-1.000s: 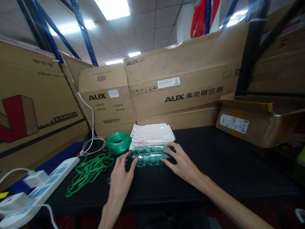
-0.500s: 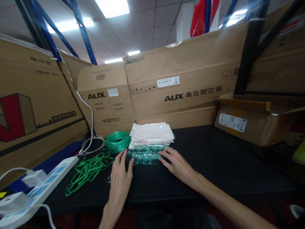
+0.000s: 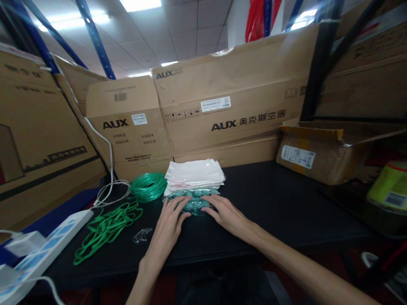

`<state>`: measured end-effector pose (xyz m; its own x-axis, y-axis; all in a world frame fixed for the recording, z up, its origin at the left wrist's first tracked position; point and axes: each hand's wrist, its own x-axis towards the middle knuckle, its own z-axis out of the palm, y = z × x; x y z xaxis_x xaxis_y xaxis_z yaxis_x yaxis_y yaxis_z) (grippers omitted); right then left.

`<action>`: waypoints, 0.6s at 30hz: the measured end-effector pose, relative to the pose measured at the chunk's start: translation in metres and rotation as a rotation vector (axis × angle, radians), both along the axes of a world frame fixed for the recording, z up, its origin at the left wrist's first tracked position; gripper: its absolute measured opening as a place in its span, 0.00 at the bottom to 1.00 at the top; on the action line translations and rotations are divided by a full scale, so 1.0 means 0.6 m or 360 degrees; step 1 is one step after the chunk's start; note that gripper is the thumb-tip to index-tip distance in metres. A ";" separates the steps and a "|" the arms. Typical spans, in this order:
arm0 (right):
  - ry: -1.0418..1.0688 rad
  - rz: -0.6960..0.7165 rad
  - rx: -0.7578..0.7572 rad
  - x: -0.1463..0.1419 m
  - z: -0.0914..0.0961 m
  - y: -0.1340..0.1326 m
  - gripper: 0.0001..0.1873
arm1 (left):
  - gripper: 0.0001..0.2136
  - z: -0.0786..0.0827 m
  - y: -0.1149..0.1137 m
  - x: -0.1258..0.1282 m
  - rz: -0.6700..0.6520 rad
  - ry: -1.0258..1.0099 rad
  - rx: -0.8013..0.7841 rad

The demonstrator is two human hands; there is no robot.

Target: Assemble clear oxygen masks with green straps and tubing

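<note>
On your black rectangular tabletop (image 3: 273, 199) sits a flat stack of white sheets (image 3: 194, 173); your left hand (image 3: 168, 221) and right hand (image 3: 226, 215) curve half-open, touching the bumpy, translucent teal plastic bundle (image 3: 195, 205) just in front. Whether you're gripping, I can't tell! Clear curved pieces (image 3: 142, 235) lie leftward.

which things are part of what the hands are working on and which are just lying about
In use:
clear-wrapped green pieces, with the left hand and right hand at them

Seemingly just lying about:
coiled green tubing
tangled green bands
clear curved pieces
white sheets
power strip
open cardboard box
</note>
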<state>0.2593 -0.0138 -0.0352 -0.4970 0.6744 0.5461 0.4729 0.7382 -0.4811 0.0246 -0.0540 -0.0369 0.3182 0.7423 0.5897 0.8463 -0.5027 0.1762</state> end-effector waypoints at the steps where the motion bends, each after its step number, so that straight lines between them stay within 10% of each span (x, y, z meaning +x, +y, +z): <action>1: 0.0007 -0.0001 -0.0001 0.000 -0.002 0.002 0.19 | 0.23 -0.001 -0.001 0.000 0.0013 -0.0011 -0.0009; 18: 0.0554 0.0052 -0.0087 0.016 0.021 -0.015 0.18 | 0.21 0.007 -0.010 0.012 0.0026 -0.0205 0.0117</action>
<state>0.2686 -0.0228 -0.0225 -0.3092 0.6939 0.6504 0.2501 0.7191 -0.6484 0.0317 -0.0598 -0.0327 0.2246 0.7000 0.6779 0.8274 -0.5045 0.2468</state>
